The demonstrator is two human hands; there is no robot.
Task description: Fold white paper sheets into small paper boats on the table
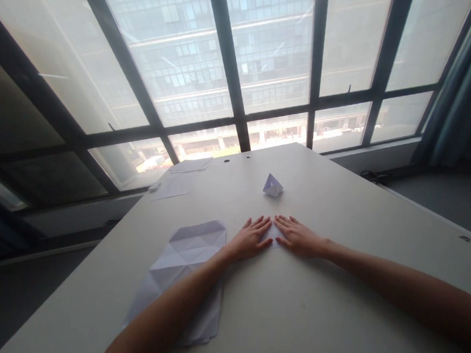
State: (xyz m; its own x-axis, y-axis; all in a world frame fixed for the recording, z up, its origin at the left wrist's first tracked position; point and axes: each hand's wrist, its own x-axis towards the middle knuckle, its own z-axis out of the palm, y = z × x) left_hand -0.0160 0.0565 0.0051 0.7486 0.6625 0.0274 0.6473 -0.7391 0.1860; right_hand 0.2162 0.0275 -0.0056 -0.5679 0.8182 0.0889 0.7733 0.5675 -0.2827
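Both my hands lie flat, palms down, on a small piece of folded white paper (273, 236) on the table. My left hand (252, 238) covers its left part with the fingers stretched out. From the other side my right hand (297, 236) covers the right part, fingers also extended. Only a pale strip of the paper shows between the thumbs and fingertips, so its full shape is hidden. Just beyond the hands stands a folded paper boat (272, 186). Creased white sheets (185, 256) lie under and beside my left forearm, partly covered by it.
The white table (350, 287) stretches toward tall windows (193, 54). Flat papers (171, 188) and a small white object (154, 187) are at its far left edge. A dark round hole (226, 161) sits near the far end. A blue curtain (453, 94) hangs at right.
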